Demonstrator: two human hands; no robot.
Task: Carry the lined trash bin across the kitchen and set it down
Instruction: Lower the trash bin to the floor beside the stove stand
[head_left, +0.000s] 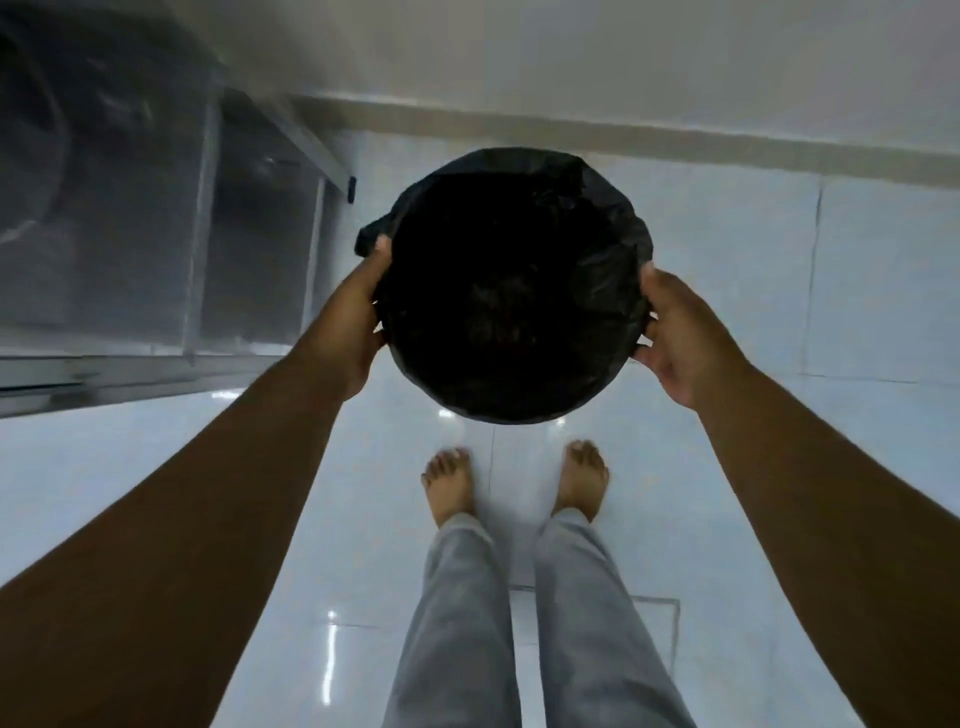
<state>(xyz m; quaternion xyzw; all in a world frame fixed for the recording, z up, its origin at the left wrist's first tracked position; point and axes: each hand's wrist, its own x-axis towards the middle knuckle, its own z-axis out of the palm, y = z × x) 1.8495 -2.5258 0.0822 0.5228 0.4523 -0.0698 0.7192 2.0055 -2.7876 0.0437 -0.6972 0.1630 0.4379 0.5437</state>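
A round trash bin (511, 291) lined with a black plastic bag is seen from straight above, its inside dark. I hold it out in front of me above the white tiled floor. My left hand (356, 322) grips the bin's left rim, with the thumb on the bag's folded edge. My right hand (680, 332) grips the right rim. A loose flap of the bag sticks out at the upper left of the rim. The bin's lower body is hidden beneath its rim.
A metal-framed counter (208, 234) with a lower shelf stands at the left. A wall with a beige skirting strip (675, 140) runs across just beyond the bin. My bare feet (519, 478) stand on the glossy floor (831, 467) below the bin. A floor drain cover (649, 623) lies behind my right leg.
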